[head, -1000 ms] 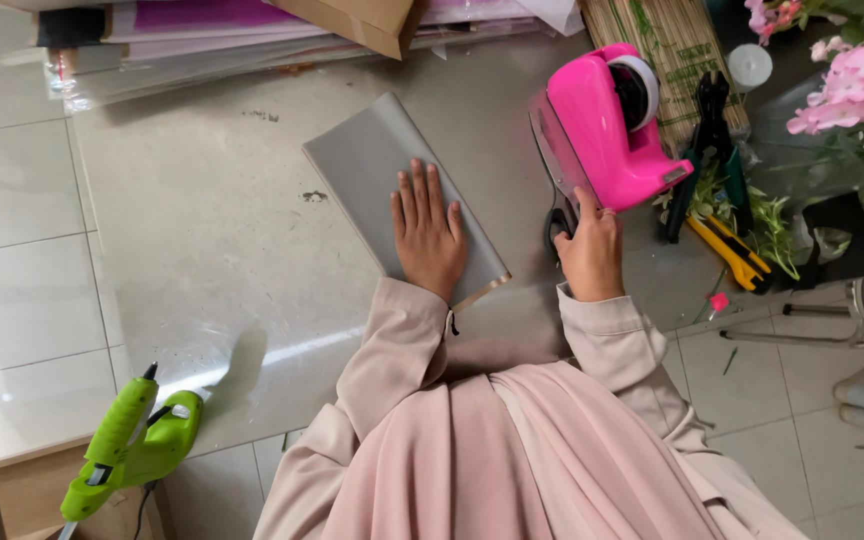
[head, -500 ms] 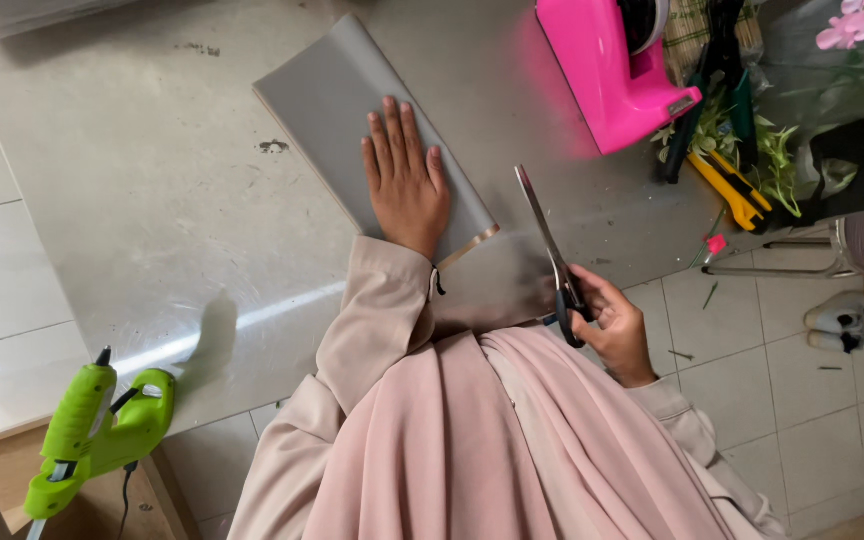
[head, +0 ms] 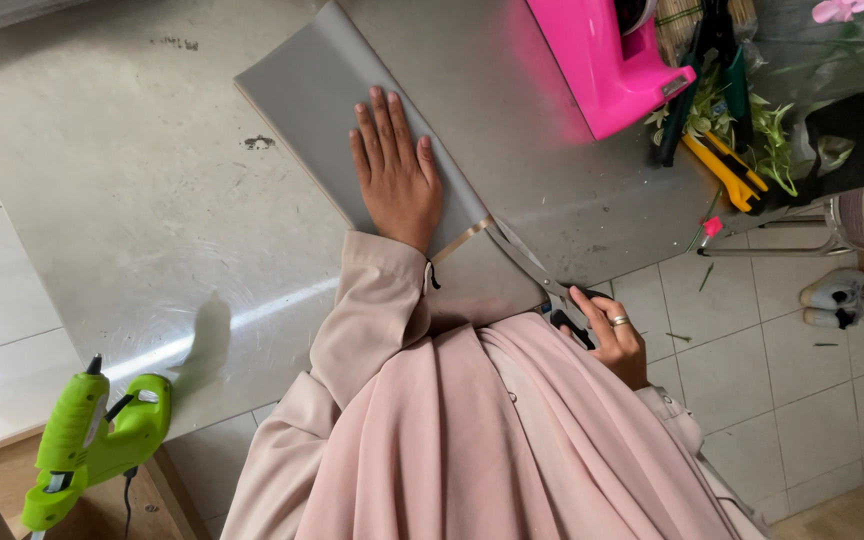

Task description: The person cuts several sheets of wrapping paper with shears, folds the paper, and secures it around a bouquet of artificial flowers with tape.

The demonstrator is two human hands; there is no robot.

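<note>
On the tabletop (head: 132,200), the left hand (head: 397,180) presses the flat grey paper sheet (head: 312,100), palm open; the right hand (head: 607,335), 1 second ago beside the pink tape dispenser (head: 602,60), now grips long steel scissors (head: 527,265) at the sheet's near edge.

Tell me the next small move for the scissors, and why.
Probably close the scissors and ease them forward: the blades meet the near edge of the grey sheet, which the left hand presses flat, and the right hand grips the handles.
</note>
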